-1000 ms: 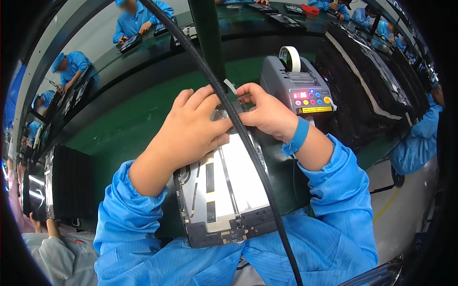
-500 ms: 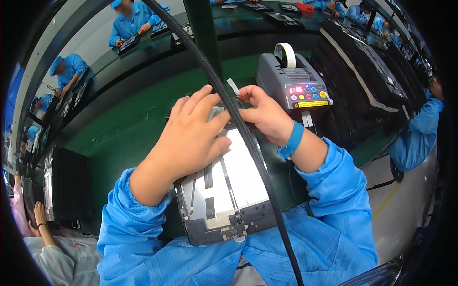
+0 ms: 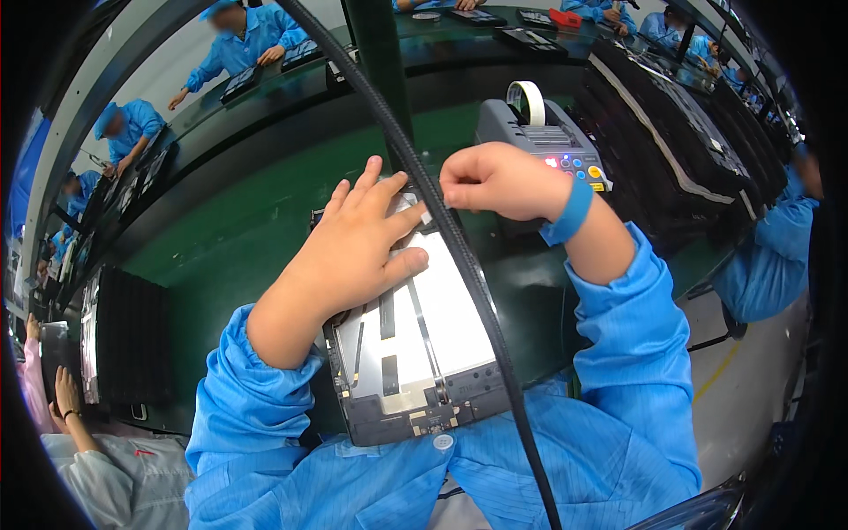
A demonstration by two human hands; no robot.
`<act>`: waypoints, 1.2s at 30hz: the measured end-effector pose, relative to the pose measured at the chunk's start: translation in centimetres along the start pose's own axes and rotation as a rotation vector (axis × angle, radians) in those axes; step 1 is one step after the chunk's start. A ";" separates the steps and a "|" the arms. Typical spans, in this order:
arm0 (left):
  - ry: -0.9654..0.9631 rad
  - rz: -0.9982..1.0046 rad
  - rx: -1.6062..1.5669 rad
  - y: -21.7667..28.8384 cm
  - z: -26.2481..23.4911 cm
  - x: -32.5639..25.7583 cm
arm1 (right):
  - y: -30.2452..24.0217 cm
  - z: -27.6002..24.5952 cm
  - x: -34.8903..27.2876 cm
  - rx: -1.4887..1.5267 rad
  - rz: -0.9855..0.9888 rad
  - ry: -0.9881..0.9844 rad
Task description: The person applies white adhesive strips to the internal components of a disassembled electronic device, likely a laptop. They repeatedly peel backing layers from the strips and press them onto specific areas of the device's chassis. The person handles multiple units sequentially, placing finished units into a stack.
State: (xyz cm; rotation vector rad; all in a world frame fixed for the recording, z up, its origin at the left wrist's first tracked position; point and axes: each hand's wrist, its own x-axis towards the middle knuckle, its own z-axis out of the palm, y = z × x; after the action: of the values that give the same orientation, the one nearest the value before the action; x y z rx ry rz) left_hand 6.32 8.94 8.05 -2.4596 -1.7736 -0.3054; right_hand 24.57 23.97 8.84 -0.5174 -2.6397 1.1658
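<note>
A flat electronic panel point(image 3: 459, 340), silver with black edge parts and dark strips, lies in front of me against my blue smock. My left hand point(image 3: 353, 243) rests on its far left part, fingers spread out flat. Just beyond the panel's far right corner, my right hand point(image 3: 508, 184) is closed in a pinch on a short white strip of tape point(image 3: 427, 217). The strip's lower end meets the panel near my left index finger. A black braided cable point(image 3: 468, 265) crosses in front and hides part of the strip and my right fingertips.
A grey tape dispenser point(image 3: 521, 124) with a white tape roll point(image 3: 527, 103) stands beyond my right hand. Black stacked trays point(image 3: 671, 150) rise at the right, and a dark stack point(image 3: 128, 340) stands left on the green table point(image 3: 230, 256). Co-workers sit around.
My right hand has turned over and shifted slightly right, bringing the tape strip down from the air to the panel's far edge. My left hand stays almost in place.
</note>
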 end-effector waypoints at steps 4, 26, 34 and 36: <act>-0.023 -0.081 -0.125 -0.4 0.0 0.5 | 0.3 0.2 1.4 -0.155 0.050 -0.107; -0.044 -0.303 -0.259 -1.3 1.1 3.6 | 1.1 2.7 1.2 -0.066 0.171 0.179; 0.229 -0.374 -0.283 0.3 0.2 1.0 | 2.2 6.5 -0.9 -0.009 0.102 0.672; 0.313 -0.390 -0.405 0.9 -0.5 -1.6 | 3.7 6.9 -3.8 0.199 0.085 0.659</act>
State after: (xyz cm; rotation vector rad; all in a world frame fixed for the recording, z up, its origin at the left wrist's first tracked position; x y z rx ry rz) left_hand 6.64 7.07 8.27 -2.0951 -2.1969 -1.1115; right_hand 26.63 20.20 1.30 -0.8132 -1.9396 1.0346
